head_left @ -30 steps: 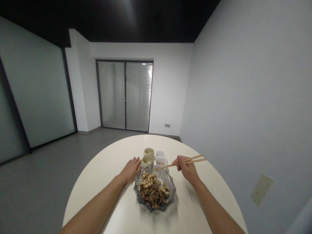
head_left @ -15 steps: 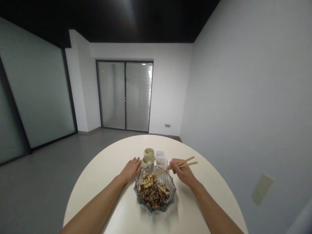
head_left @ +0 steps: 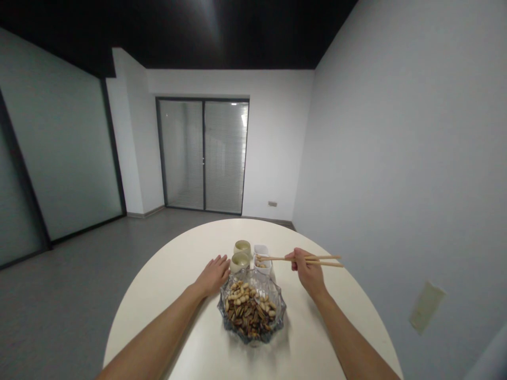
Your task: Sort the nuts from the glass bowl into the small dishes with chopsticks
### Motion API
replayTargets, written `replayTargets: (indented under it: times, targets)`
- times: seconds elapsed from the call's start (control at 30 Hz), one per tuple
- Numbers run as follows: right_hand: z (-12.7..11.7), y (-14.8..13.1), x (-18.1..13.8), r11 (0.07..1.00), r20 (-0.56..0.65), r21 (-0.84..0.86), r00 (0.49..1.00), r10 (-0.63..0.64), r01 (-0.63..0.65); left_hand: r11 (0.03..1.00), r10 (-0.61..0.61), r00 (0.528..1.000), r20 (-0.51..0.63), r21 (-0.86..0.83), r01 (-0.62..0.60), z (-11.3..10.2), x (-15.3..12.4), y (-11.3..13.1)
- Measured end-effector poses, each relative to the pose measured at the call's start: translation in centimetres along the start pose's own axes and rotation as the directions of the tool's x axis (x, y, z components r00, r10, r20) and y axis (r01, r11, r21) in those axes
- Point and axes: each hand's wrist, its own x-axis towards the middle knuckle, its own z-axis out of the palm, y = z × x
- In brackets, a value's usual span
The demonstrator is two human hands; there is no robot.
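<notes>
My right hand (head_left: 308, 269) is shut on a pair of wooden chopsticks (head_left: 312, 259), which lie level with their tips at or just over a small white square container (head_left: 263, 265) holding a few nuts. Whether the tips grip anything is too small to tell. My left hand (head_left: 214, 275) rests open and empty on the table, next to a glazed cup (head_left: 240, 262). A second cup (head_left: 242, 247) and a second white container (head_left: 260, 249) stand behind. In front sits a cut-glass bowl (head_left: 280, 311) of peanuts and dark striped seeds (head_left: 247, 311).
The round white table (head_left: 158, 301) carries everything, and its curved edge runs around my forearms. A grey floor lies beyond it. A pale wall stands close on the right, frosted glass panels on the left, and a glass double door with blinds ahead.
My right hand has moved right and away from the bowl. The chopstick tips now reach the front white container instead of the bowl's rim. My left hand has not moved.
</notes>
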Motion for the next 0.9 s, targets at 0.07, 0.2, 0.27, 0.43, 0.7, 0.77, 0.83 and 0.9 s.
replayTargets:
  times: [0.07, 0.2, 0.27, 0.43, 0.7, 0.77, 0.83, 0.9]
  targets:
    - [0.0, 0.3, 0.0, 1.0, 0.013, -0.023, 1.0, 0.005, -0.005, 1.0, 0.002, 1.0, -0.001, 0.005, -0.002, -0.1, -0.1, 0.0]
    - [0.0, 0.7, 0.0, 0.998, 0.042, -0.064, 0.999, 0.016, -0.013, 1.0, 0.0, 1.0, 0.0, 0.008, 0.0, -0.4, -0.2, 0.2]
    - [0.0, 0.9, 0.0, 0.997, 0.052, -0.076, 0.998, 0.028, -0.024, 1.0, -0.002, 1.0, 0.006, 0.014, 0.002, -0.5, -0.3, 0.3]
    - [0.0, 1.1, -0.1, 0.997, 0.081, -0.066, 0.995, 0.054, -0.049, 1.0, 0.009, 1.0, 0.013, 0.03, -0.009, -0.6, -0.3, 0.4]
    - [0.0, 0.7, 0.2, 0.998, 0.086, -0.064, 0.996, 0.012, -0.007, 0.999, 0.012, 1.0, 0.018, 0.049, -0.013, -0.5, -0.2, 0.3]
    - [-0.1, 0.4, 0.3, 0.998, 0.063, -0.063, 0.998, -0.005, 0.009, 0.999, 0.012, 1.0, 0.017, 0.041, -0.013, -0.5, -0.3, 0.3]
    - [-0.3, 0.1, 0.3, 0.999, 0.021, -0.046, 1.0, -0.015, 0.016, 0.999, 0.013, 1.0, 0.014, 0.037, -0.014, -0.6, -0.3, 0.3]
    - [-0.4, -0.3, 0.2, 1.0, -0.006, -0.021, 1.0, -0.012, 0.012, 0.999, 0.011, 1.0, 0.015, 0.041, -0.011, -0.6, -0.3, 0.3]
